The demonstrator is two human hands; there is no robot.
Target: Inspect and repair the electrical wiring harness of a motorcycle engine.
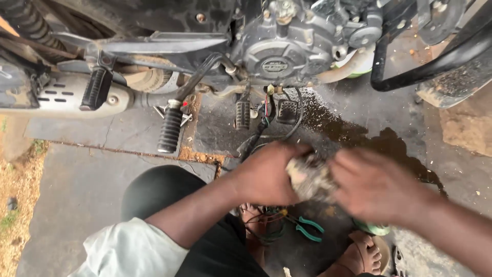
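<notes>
Your left hand is closed around a dirty, pale lump, maybe a rag or a small part; it is too blurry to tell. Your right hand presses on it from the other side, fingers curled over it, so both hands hold it between them, just above your knees and below the engine of the motorbike.

Loose wires hang from the engine right behind your left hand. If you pull the lump up fast, you could snag them and tug one out.

The dark wet patch on the ground looks like oil. It could make your fingers slippery, and the lump might slide out and land on the green pliers by your sandalled foot
</notes>
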